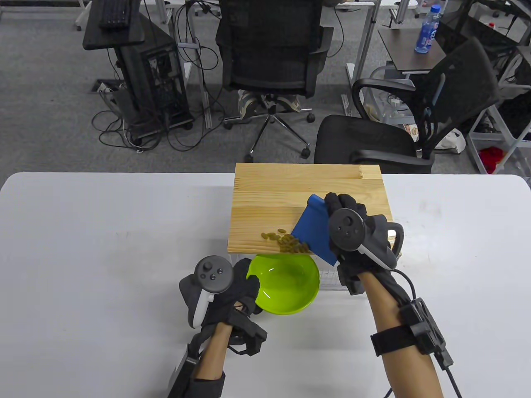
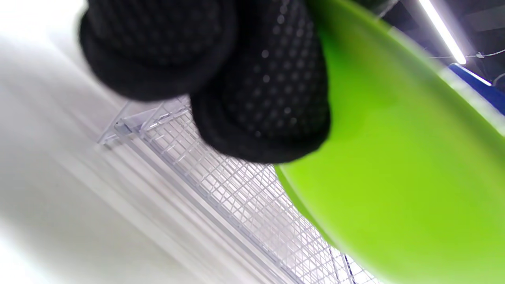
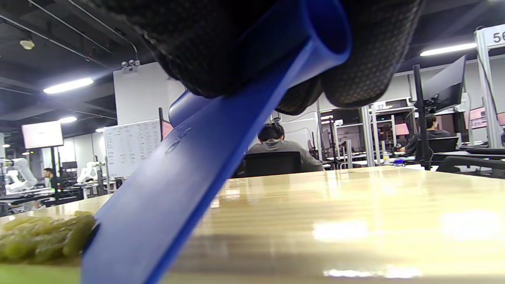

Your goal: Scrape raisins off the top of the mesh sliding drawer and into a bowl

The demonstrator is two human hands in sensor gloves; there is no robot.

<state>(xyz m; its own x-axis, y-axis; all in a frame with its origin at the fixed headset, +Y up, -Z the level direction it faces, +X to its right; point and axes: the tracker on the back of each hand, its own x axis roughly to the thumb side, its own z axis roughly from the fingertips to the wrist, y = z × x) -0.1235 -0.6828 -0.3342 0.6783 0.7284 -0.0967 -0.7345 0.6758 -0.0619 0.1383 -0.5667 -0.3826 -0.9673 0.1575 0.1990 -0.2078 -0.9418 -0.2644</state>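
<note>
A pile of greenish-brown raisins [image 1: 288,242] [image 3: 43,236] lies at the near edge of the wooden top [image 1: 290,195] [image 3: 355,213] of the mesh drawer [image 1: 330,277] [image 2: 221,185]. My right hand [image 1: 352,226] grips a blue scraper [image 1: 315,232] [image 3: 189,165] whose blade edge touches the pile. The lime-green bowl [image 1: 288,284] [image 2: 402,165] sits just below that edge, partly under the board. My left hand [image 1: 242,290] holds the bowl's left rim, its gloved fingers [image 2: 260,98] curled over the rim.
The white table [image 1: 103,248] spreads to the left and right of the drawer. Office chairs [image 1: 373,145] stand beyond the table's far edge. A person sits at a desk far behind in the right wrist view.
</note>
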